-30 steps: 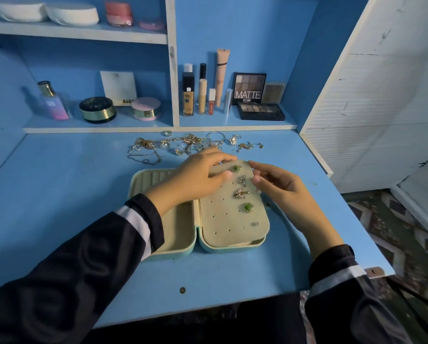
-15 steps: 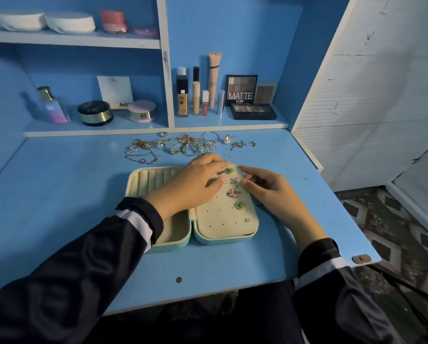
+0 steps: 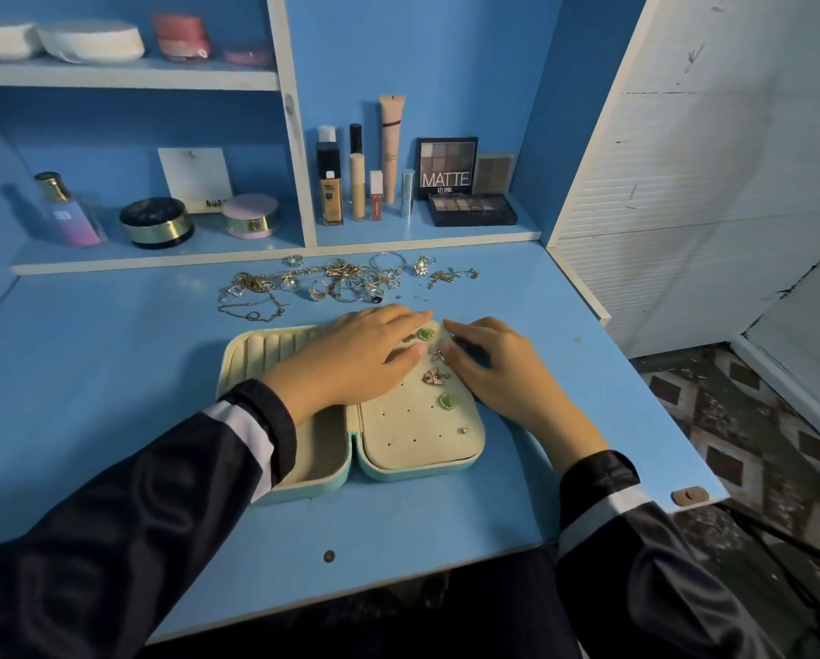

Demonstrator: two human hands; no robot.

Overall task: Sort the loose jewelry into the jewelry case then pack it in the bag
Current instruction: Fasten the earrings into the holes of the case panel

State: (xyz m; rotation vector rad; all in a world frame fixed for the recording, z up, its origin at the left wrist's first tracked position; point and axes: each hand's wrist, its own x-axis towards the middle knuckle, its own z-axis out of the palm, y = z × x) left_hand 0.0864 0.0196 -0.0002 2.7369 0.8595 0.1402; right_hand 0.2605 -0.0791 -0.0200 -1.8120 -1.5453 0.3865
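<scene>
The jewelry case [image 3: 275, 347] lies open like a book on the blue table [image 3: 89, 373], its hinge running away from the person. The ridged ring rolls are in the left half. The left hand [image 3: 351, 363] crosses that half with fairly straight fingers, resting flat on the earring panel [image 3: 413, 420], which fills the right half. The fingertips end beside the top green earring [image 3: 425, 333]. Down the panel's right side sit a small silver earring [image 3: 439, 356], a butterfly earring [image 3: 435, 376], a second green earring [image 3: 448, 400] and a tiny stud [image 3: 463, 430]. The right hand [image 3: 498, 368] rests at the panel's right edge, fingers loosely curled toward the small silver earring. Whether it pinches it cannot be told. The next pick probably turns on the loose jewelry [image 3: 337, 280]. It lies just beyond the case's far edge, strung left to right along the back of the table, across the panel's long axis. The left hand's fingertips are nearer its tangled middle, while the right hand is nearer the small pieces [image 3: 446, 273] at the right end. Compared with the earlier frames, little differs. The same earrings sit on the panel, the pile looks no smaller, and both hands have stayed at the panel's far end, the left fingers now somewhat flatter.
</scene>
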